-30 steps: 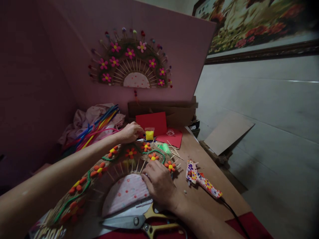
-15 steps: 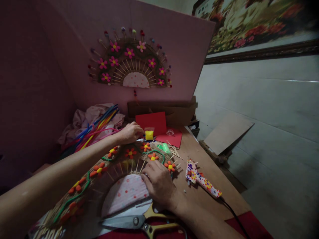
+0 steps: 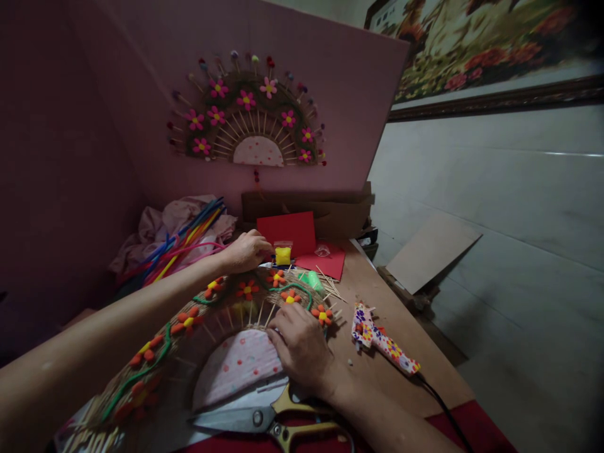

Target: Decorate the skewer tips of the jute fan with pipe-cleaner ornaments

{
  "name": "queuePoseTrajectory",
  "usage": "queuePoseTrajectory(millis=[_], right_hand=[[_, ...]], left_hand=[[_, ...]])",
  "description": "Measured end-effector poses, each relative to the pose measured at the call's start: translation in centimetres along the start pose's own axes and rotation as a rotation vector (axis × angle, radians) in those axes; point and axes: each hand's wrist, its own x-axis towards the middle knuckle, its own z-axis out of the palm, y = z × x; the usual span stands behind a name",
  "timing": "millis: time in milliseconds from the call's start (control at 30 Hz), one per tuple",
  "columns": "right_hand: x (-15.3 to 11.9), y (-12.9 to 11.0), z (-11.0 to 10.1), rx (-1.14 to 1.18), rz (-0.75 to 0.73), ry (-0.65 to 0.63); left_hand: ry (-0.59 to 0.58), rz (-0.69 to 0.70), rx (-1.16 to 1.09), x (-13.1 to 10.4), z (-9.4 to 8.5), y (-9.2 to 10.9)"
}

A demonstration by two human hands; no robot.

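A half-round craft fan (image 3: 247, 290) of twine and thin sticks lies in front of me. Orange flowers with yellow centres and green wavy cords decorate its band, and its inner half-circle (image 3: 236, 365) is pale dotted cloth. At the fan's far edge is my left hand (image 3: 248, 251), its fingers curled down; whatever they pinch is hidden. My right hand (image 3: 302, 349) rests closed on the fan, fingers bent over the rim of the dotted half-circle. Just below that hand lie scissors (image 3: 257, 418) with yellow handles, blades pointing left.
To the right is a flower-patterned glue gun (image 3: 377, 336) with a black cord. Behind the fan are thin sticks (image 3: 333, 286), a yellow packet (image 3: 283, 255), a green lump (image 3: 314, 282) and red sheets (image 3: 287, 231). Coloured pipe cleaners (image 3: 189, 239) lie back left. A similar fan (image 3: 245, 119) hangs upright behind.
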Motion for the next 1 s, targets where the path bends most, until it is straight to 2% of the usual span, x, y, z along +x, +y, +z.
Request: queuePoseTrajectory(millis=[533, 733, 833, 1000], right_hand=[[-0.1, -0.1, -0.2, -0.004, -0.004, -0.008], [0.0, -0.1, -0.2, -0.002, -0.004, -0.002], [0.0, -0.1, -0.1, -0.011, -0.018, 0.006], [-0.2, 0.0, -0.1, -0.063, -0.006, 0.001]], left_hand=[[0.001, -0.004, 0.004, -0.1, -0.2, 0.3], [0.006, -0.041, 0.007, -0.5, -1.0, 0.8], [0.119, -0.062, -0.052, -0.4, -2.2, 1.3], [0.488, -0.156, -0.301, -0.5, -5.5, 3.4]])
